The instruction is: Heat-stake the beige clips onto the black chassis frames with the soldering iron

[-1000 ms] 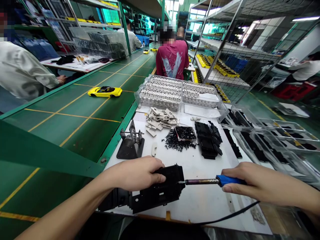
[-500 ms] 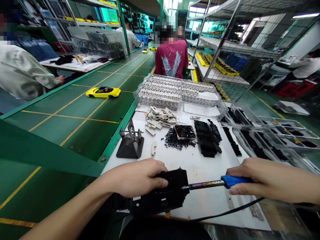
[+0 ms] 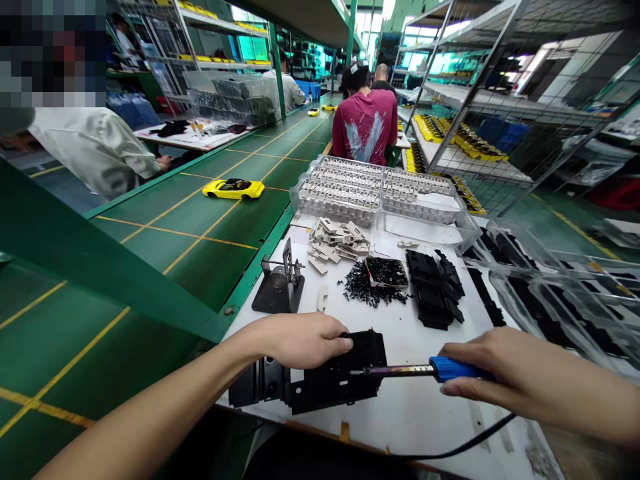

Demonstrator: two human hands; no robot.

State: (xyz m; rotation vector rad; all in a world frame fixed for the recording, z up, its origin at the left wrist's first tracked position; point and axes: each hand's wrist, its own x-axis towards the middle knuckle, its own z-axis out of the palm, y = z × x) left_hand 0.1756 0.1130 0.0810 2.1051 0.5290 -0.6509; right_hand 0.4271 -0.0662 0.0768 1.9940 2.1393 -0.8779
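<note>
My chief worry is heat, if this iron is hot, as I judge it is. My right hand (image 3: 480,370) is closed around the blue handle of a slim, metal-shafted soldering iron (image 3: 406,371). Its tip lies over the right part of a flat black plastic piece with cut-outs (image 3: 325,387), at the near edge of the white tabletop (image 3: 410,403); I cannot tell whether it touches or hangs just above. Lingering in one spot could melt the plastic too far. A slip leftward could burn my left hand (image 3: 310,340), whose thumb presses the piece's face while its fingers, partly hidden, grip the far edge. Should that grip loosen, the piece could turn under the tip. A snag on the thin black cable (image 3: 465,445) could drag the iron off its mark.

Counting: one iron, one cable, one piece gripped, with a black section at its left end that may be joined to it. One dark metal stand (image 3: 280,293) sits to the left; just right of it lies one loose off-white bracket (image 3: 323,298). Farther off is one heap of off-white brackets (image 3: 337,241), too tangled to count. One pale-rimmed small box (image 3: 387,272) brims with tiny black bits (image 3: 357,290), countless around it too. To its right, one pile of black plastic parts (image 3: 435,293) overlaps beyond counting. On the green belt (image 3: 215,253) stand three yellow toy cars (image 3: 233,190): one near, two far.
</note>
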